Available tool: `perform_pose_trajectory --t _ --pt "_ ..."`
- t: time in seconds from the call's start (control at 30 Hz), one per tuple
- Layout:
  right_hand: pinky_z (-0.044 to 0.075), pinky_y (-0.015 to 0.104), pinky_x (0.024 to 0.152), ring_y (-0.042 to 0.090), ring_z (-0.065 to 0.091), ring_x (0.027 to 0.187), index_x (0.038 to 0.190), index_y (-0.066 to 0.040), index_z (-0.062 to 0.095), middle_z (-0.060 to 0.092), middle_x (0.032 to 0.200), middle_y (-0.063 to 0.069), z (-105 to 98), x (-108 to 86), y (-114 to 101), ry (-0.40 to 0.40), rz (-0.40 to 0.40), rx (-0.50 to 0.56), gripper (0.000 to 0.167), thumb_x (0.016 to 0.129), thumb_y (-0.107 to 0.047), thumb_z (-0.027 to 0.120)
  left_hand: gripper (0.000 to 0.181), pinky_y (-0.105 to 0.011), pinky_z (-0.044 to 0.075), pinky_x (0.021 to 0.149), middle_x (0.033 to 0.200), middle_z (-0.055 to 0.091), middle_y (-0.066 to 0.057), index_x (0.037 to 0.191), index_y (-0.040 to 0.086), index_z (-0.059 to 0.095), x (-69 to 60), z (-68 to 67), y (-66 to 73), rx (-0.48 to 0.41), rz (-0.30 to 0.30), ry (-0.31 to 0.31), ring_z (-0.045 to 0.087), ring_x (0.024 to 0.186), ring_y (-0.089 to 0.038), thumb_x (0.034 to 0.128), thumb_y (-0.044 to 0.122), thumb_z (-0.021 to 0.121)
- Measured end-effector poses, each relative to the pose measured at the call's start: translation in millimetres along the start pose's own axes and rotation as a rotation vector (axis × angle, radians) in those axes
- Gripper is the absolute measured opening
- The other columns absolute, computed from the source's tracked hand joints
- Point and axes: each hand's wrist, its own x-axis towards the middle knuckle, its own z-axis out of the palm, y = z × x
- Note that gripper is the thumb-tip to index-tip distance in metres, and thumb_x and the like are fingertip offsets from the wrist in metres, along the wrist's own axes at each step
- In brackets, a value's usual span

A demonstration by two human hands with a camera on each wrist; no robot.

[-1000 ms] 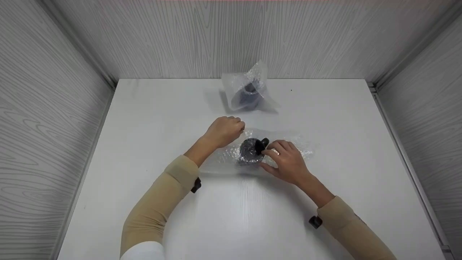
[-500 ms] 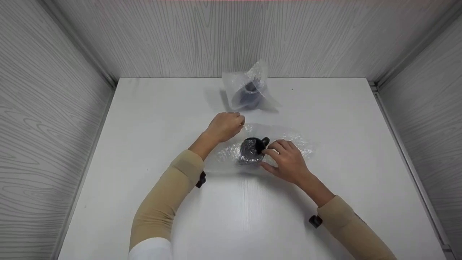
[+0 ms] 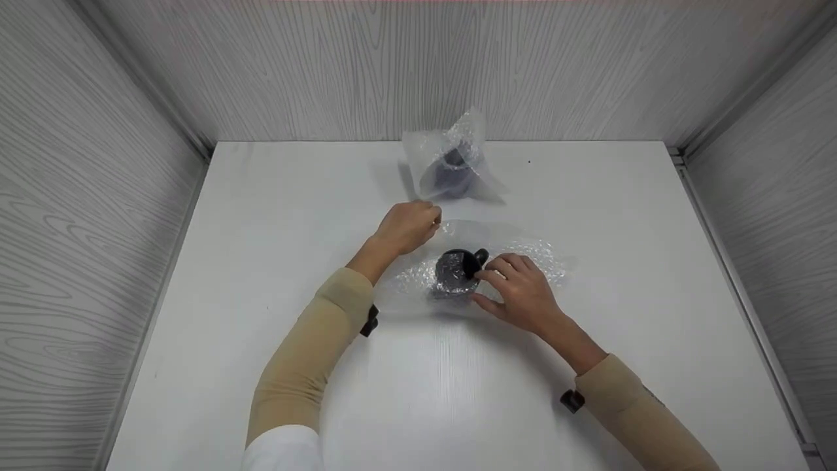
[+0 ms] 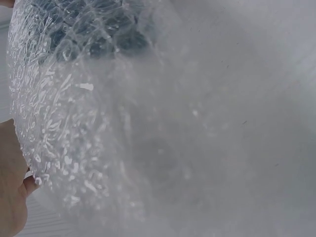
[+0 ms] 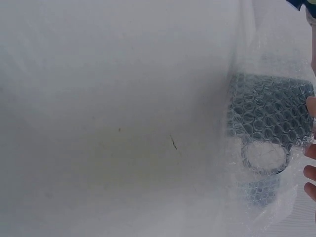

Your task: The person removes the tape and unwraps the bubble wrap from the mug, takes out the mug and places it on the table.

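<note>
A dark mug with a handle stands partly covered by clear bubble wrap. My left hand pinches the back left edge of the wrap, behind the mug; the left wrist view shows part of this hand against the raised bubble wrap. With thumb and fingers, my right hand holds the mug's right side, below its handle. In the right wrist view the fingers lie beside the wrapped mug, and its handle shows through the bubbles.
Behind the hands, near the back wall, stands a second bubble-wrapped bundle with a dark bluish thing inside. The white table is bounded by wood-grain panels at the back and both sides.
My left hand has moved away from me toward the back, drawing the wrap's rear edge with it. The right hand and the mug have stayed almost in place.
</note>
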Motion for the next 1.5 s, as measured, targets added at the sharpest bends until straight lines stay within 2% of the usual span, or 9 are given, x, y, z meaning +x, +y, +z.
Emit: perform_pose_trajectory --t 0.2,0.33,0.5,0.63,0.87,1.13,1.4,1.5 --pt "0.058 0.044 0.091 0.027 0.067 0.102 0.108 -0.016 0.076 0.072 0.101 0.003 0 0.6 0 0.006 -0.01 -0.01 0.04 0.08 -0.039 0.092 0.019 -0.041 0.063 0.089 0.117 0.077 -0.008 0.118 0.008 0.072 -0.1 0.5 1.4 0.001 -0.002 0.005 0.074 0.107 -0.028 0.1055 0.021 0.064" --pt "0.058 0.045 0.093 0.027 0.068 0.103 0.108 -0.016 0.076 0.073 0.101 0.003 -1 1.0 0 -0.001 -0.007 -0.017 0.039 0.08 -0.04 0.091 0.02 -0.044 0.063 0.089 0.118 0.076 -0.009 0.119 0.009 0.071 -2.9 -1.8 3.0 0.006 0.021 0.007 0.073 0.108 -0.03 0.1049 0.021 0.064" --pt "0.059 0.043 0.093 0.026 0.068 0.104 0.109 -0.016 0.075 0.073 0.103 0.002 -1 1.0 0 -0.015 -0.001 -0.023 0.038 0.083 -0.04 0.089 0.023 -0.046 0.063 0.087 0.122 0.074 -0.01 0.121 0.009 0.07 -10.0 -5.6 1.4 0.011 0.046 0.039 0.072 0.111 -0.031 0.1043 0.025 0.065" --pt "0.059 0.043 0.091 0.027 0.068 0.104 0.11 -0.016 0.075 0.073 0.103 0.002 -1 0.7 0 -0.01 -0.004 -0.022 0.038 0.083 -0.039 0.089 0.025 -0.044 0.063 0.087 0.122 0.074 -0.01 0.122 0.009 0.069 -17.6 -9.9 -0.7 0.026 0.051 0.054 0.072 0.111 -0.03 0.1044 0.027 0.066" --pt "0.059 0.043 0.091 0.027 0.069 0.103 0.109 -0.016 0.076 0.073 0.102 0.002 -1 0.6 0 -0.008 -0.005 -0.029 0.039 0.082 -0.04 0.09 0.028 -0.043 0.063 0.085 0.117 0.075 -0.01 0.123 0.009 0.071 -32.7 -18.7 -1.2 0.007 0.034 0.035 0.072 0.105 -0.029 0.1067 0.029 0.062" --pt "0.058 0.044 0.09 0.027 0.069 0.102 0.108 -0.016 0.076 0.073 0.101 0.002 -1 0.9 -1 0.003 -0.007 -0.016 0.038 0.081 -0.039 0.09 0.027 -0.038 0.063 0.079 0.107 0.077 -0.008 0.117 0.008 0.074 -52.6 -22.8 0.4 -0.008 0.057 0.081 0.073 0.096 -0.025 0.106 0.031 0.064" --pt "0.058 0.043 0.09 0.026 0.069 0.102 0.109 -0.016 0.076 0.074 0.102 0.001 -1 0.7 -1 -0.003 0.0 -0.01 0.037 0.084 -0.04 0.088 0.03 -0.041 0.063 0.08 0.107 0.078 -0.008 0.115 0.008 0.075 -67.7 -21.6 7.3 -0.097 0.043 0.065 0.074 0.099 -0.026 0.1057 0.034 0.064" --pt "0.058 0.043 0.089 0.026 0.068 0.101 0.108 -0.016 0.076 0.074 0.101 0.001 -1 0.7 0 0.007 -0.006 -0.008 0.038 0.082 -0.04 0.09 0.029 -0.041 0.063 0.079 0.106 0.078 -0.008 0.114 0.008 0.075 -72.1 -18.8 9.3 -0.123 0.045 0.078 0.074 0.098 -0.026 0.1061 0.033 0.063"
